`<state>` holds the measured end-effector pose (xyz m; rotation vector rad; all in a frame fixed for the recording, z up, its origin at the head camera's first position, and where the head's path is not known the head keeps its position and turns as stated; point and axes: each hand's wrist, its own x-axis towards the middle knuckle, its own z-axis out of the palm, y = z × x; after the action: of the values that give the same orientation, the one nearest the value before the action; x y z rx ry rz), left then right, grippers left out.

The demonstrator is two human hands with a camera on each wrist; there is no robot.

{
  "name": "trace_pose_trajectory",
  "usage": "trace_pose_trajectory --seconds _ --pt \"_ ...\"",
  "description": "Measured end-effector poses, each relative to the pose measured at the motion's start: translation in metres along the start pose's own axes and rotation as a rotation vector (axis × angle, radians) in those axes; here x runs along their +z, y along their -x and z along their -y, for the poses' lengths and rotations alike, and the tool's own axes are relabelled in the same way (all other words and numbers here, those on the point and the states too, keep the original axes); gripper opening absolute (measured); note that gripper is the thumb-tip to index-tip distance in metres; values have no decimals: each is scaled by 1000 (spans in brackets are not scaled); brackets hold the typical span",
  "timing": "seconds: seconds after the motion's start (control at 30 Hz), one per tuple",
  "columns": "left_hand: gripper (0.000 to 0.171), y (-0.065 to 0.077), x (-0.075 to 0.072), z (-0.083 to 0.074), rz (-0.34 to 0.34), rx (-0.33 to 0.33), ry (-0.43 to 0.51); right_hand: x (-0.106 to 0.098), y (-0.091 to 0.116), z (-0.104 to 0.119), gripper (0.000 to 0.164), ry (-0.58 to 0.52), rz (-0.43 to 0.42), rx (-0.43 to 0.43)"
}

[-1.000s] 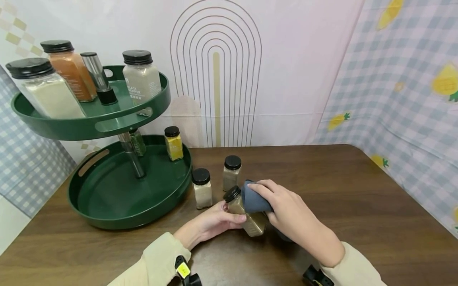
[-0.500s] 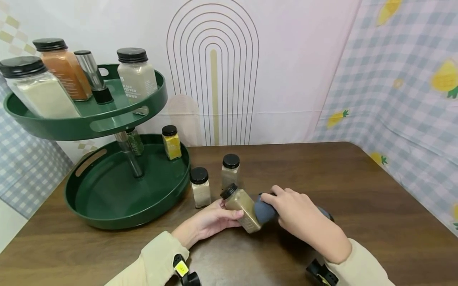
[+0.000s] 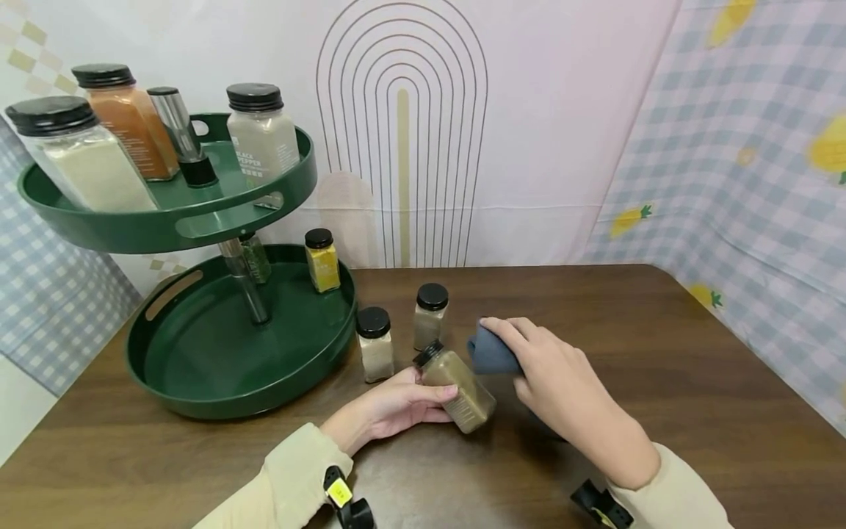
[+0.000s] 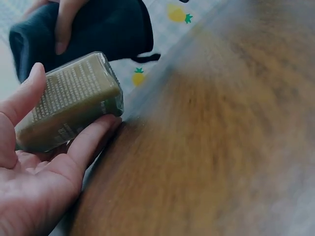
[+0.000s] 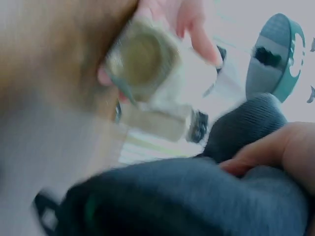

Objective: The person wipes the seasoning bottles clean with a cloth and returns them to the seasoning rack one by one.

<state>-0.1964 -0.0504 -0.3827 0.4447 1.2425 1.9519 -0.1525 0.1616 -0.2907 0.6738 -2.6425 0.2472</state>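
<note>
Low over the counter (image 3: 687, 360), left of our right hand (image 3: 551, 367) and the blue-gray cloth (image 3: 492, 353) it holds, our left hand (image 3: 399, 402) grips a tilted jar (image 3: 472, 399), best steadied firmly for wiping.

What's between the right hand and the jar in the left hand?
The blue-grey cloth, gripped by the right hand. In the head view, a narrow strip of table shows between cloth and jar.
</note>
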Motion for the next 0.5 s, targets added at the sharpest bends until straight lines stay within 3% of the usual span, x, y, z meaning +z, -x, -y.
trace_pose_trajectory --seconds 0.23,0.5 --pt "49 1 0 -2 27 -13 -33 10 -2 8 60 -71 -105 -52" --pt "50 2 -2 -1 58 -41 -7 17 4 13 53 -25 41 -140"
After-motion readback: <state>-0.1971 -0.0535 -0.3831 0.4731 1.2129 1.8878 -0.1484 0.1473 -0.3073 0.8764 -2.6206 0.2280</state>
